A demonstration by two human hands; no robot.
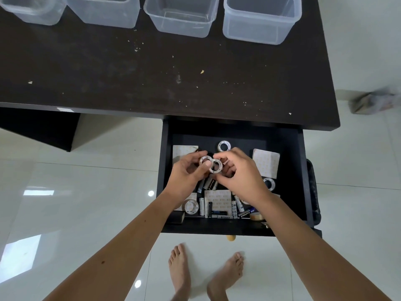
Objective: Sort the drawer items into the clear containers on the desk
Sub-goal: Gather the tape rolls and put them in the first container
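The black drawer (301, 170) stands pulled out under the dark desk (152, 72). Both my hands are over its middle. My left hand (187, 174) pinches a small white tape roll (205, 160). My right hand (243, 172) pinches a second white tape roll (216, 166), and the two rolls touch. Loose in the drawer lie more tape rolls (224, 146) (190, 206) (269, 184), several batteries (208, 208) and pale square pads (266, 162). Along the desk's far edge stand several empty clear containers (182, 20) (260, 20) (104, 11).
A fourth clear tub (32, 11) sits at the far left of the desk. Crumbs dot the desk top. A brownish tape roll (256, 216) lies at the drawer's front right. A dark bin (313, 192) stands right of the drawer. My bare feet (206, 272) are on white floor tiles.
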